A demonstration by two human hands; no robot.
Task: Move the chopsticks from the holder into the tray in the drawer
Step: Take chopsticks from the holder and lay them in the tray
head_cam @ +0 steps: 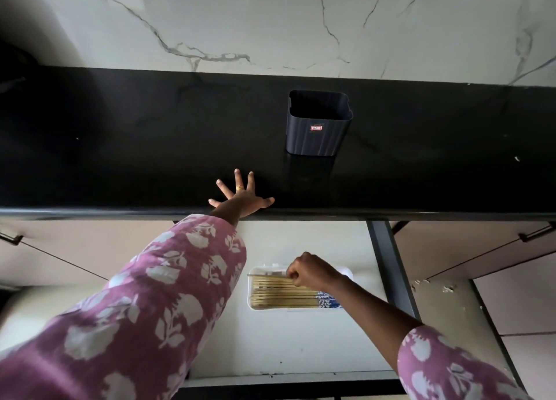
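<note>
Two hands in frame. Left hand (240,196) is flat on the black table (120,146) near its front edge, fingers spread, gripping nothing; gold ring on one finger. Right hand (310,271) is down in the open drawer (301,345), fingers curled closed around the chopsticks (282,294) at the far side of the white tray (251,305). Rest of the chopsticks lie side by side in the tray, pale wood, blue-patterned ends pointing right. Tray sits toward the back of the drawer, right of the left sleeve (156,294). Dark ribbed holder (319,128) stands upright on the table, well apart from both hands, looks empty from this angle. Marble wall (270,23) behind it.
</note>
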